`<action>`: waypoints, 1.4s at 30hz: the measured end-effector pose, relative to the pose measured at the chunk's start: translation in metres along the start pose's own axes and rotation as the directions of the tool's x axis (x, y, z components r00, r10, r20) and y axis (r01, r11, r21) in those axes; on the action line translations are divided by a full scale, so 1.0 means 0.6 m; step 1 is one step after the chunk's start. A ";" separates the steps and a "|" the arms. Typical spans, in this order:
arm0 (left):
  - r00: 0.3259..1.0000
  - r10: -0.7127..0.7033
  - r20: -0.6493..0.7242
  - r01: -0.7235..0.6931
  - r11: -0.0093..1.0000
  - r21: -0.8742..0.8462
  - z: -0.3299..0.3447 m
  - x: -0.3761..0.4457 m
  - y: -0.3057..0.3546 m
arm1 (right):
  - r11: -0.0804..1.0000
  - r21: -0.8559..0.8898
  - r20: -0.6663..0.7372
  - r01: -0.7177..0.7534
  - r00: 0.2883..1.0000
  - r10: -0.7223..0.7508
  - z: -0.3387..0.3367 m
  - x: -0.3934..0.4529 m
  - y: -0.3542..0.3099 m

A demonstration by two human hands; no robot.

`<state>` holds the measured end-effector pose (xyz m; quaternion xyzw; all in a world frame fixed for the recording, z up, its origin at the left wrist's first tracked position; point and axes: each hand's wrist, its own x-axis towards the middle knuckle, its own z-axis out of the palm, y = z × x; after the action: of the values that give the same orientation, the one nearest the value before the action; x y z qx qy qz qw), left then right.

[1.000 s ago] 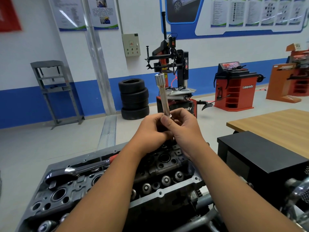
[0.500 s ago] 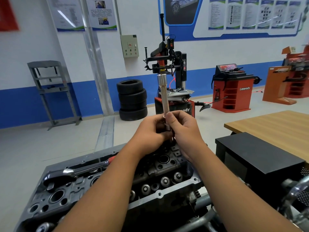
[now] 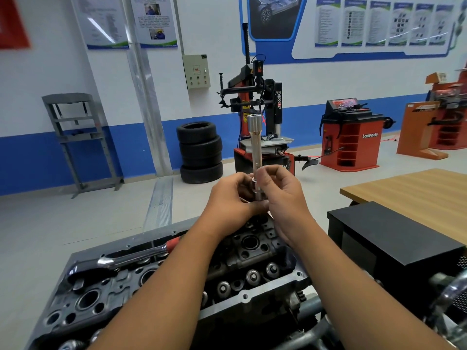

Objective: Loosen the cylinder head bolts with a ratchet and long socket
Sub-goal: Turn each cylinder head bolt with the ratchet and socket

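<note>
Two hands meet above the cylinder head [image 3: 255, 258] in our view. Farthest left, the ratchet [image 3: 121, 261] lies flat on the head's top face, its red grip end pointing toward our left forearm, with no hand on it. Moving right, our left hand [image 3: 232, 198] curls its fingers around a short silver socket piece [image 3: 257, 192] at the lower end of the long socket [image 3: 255, 145], which stands nearly upright. Our right hand [image 3: 283, 195] pinches the shaft just above that piece. Beyond, right of us, sits a black box [image 3: 394, 238] beside a wooden table [image 3: 414, 190].
</note>
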<state>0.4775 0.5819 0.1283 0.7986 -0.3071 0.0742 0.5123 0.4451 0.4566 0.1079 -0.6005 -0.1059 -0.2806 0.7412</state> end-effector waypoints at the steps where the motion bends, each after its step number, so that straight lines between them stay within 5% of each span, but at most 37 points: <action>1: 0.999 -0.017 -0.036 0.018 0.999 0.029 0.000 0.000 0.000 | 1.000 -0.005 0.002 0.009 1.000 -0.009 0.000 -0.001 0.000; 7: 0.987 0.054 0.149 -0.041 0.995 -0.090 -0.003 -0.003 0.001 | 1.000 -0.001 0.014 0.013 1.000 -0.013 0.001 0.001 0.003; 13: 0.999 0.041 -0.024 -0.040 0.999 0.030 0.003 0.000 -0.006 | 0.999 -0.039 0.030 0.025 0.999 -0.024 -0.001 0.002 0.008; 18: 0.983 0.053 0.175 -0.036 0.994 -0.101 -0.004 0.000 -0.006 | 0.999 -0.042 0.047 0.020 0.999 -0.018 -0.003 0.005 0.011; 26: 1.000 0.014 0.007 -0.014 1.000 0.021 0.001 0.000 -0.002 | 0.999 -0.036 0.044 -0.001 0.999 0.003 0.000 0.003 0.004; 32: 0.988 0.055 0.142 -0.040 0.994 -0.106 -0.006 0.000 -0.007 | 1.000 -0.026 0.034 -0.003 0.999 0.004 0.000 0.004 0.006; 38: 0.997 0.066 0.036 -0.067 0.997 0.042 -0.002 0.004 -0.014 | 0.999 -0.030 0.064 0.012 0.998 -0.010 -0.003 0.001 0.003; 42: 0.979 0.104 0.175 -0.091 0.993 -0.076 -0.006 0.000 -0.013 | 0.999 -0.033 0.084 0.006 0.996 -0.003 -0.001 0.000 0.004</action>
<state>0.4827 0.5870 0.1240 0.7682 -0.3930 0.0168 0.5052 0.4460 0.4562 0.1058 -0.6237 -0.1334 -0.2585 0.7255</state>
